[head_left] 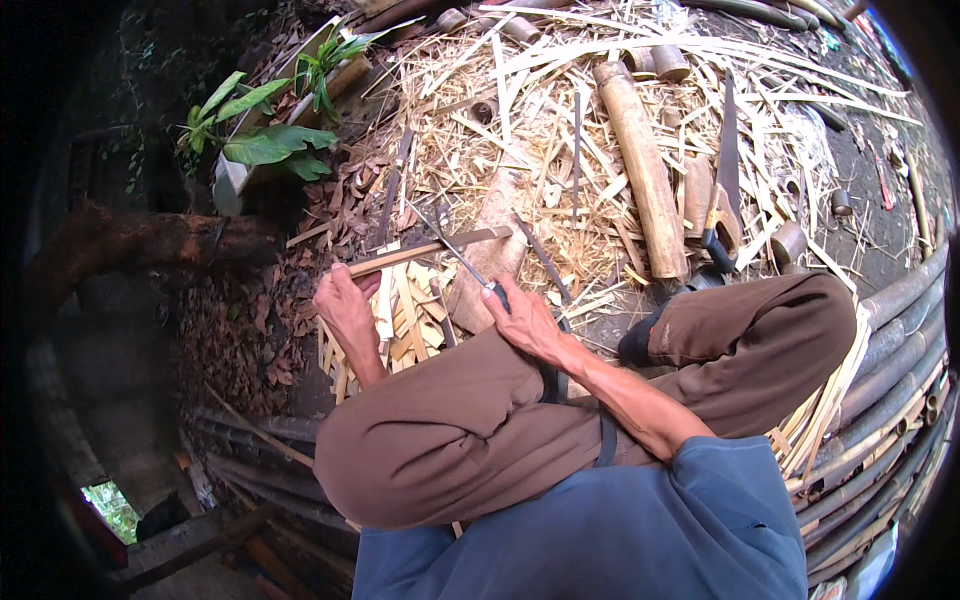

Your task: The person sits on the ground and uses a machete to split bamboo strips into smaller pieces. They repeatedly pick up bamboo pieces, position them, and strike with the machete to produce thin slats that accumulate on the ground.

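Note:
My left hand point(347, 305) is closed around the near end of a bamboo strip point(400, 256), which points away to the right above my knee. In my right hand point(527, 322) is the dark handle of a knife with a long, thin blade point(471, 266). The blade slants up and left across the strip, and at the crossing they seem to touch. Beneath the strip, a pile of pale split bamboo pieces point(405, 315) lies beside my leg. A worn wooden block point(497, 225) rests on the ground just beyond the knife.
A thick bamboo pole point(640, 165) lies ahead to the right, with a handsaw point(729, 150) beside it. Shavings and long pale strips point(700, 45) cover the ground. Dark bamboo poles point(880, 350) are stacked at right. Green leafy plants point(275, 145) and a brown trunk point(150, 250) stand at left.

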A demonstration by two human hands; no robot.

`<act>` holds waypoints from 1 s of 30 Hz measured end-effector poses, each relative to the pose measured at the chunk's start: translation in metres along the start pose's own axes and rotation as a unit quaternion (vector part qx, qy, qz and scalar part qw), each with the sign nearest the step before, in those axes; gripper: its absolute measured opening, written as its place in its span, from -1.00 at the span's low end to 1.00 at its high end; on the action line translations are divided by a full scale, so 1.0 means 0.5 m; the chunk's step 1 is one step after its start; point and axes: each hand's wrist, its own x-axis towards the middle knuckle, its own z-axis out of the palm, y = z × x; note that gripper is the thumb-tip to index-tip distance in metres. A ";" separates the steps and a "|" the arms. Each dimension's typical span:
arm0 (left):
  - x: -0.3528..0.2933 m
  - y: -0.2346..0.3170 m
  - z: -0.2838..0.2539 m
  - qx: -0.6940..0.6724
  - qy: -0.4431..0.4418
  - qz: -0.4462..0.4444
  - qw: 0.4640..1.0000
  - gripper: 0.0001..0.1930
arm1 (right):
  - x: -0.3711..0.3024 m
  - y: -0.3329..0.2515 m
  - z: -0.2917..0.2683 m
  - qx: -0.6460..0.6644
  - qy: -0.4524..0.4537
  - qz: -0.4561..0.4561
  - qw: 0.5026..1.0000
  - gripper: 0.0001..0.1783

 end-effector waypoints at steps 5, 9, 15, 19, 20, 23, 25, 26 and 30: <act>-0.031 0.023 0.032 0.022 -0.005 0.016 1.000 -0.63 | 0.007 -0.109 0.003 -0.016 -0.038 -0.099 0.994 -0.62; -0.034 0.017 0.035 0.007 -0.001 0.043 0.999 -0.62 | 0.087 0.024 -0.011 0.060 0.005 0.042 0.997 -0.55; -0.029 0.016 0.025 0.012 -0.001 0.020 1.000 -0.62 | 0.064 -0.034 0.008 0.031 -0.007 -0.048 0.998 -0.52; -0.008 0.022 0.030 0.015 0.000 0.027 1.000 -0.61 | 0.111 0.084 0.001 -0.028 0.047 -0.027 0.998 -0.53; -0.010 0.013 0.021 0.020 0.010 0.019 1.000 -0.61 | 0.089 0.038 -0.006 -0.003 0.014 -0.009 1.000 -0.54; -0.011 0.027 0.033 0.024 0.007 0.005 1.000 -0.60 | 0.069 0.003 -0.001 -0.020 -0.001 -0.028 0.999 -0.56; -0.025 0.038 0.023 0.040 0.011 0.012 0.999 -0.61 | 0.065 0.048 0.003 -0.082 0.035 -0.046 0.995 -0.57; -0.018 0.034 0.036 0.033 0.000 0.014 0.999 -0.61 | 0.096 0.110 -0.029 0.018 0.075 0.043 0.996 -0.55; -0.016 0.008 0.009 0.005 0.013 -0.009 1.000 -0.63 | 0.093 0.078 -0.036 -0.040 -0.020 0.081 0.996 -0.49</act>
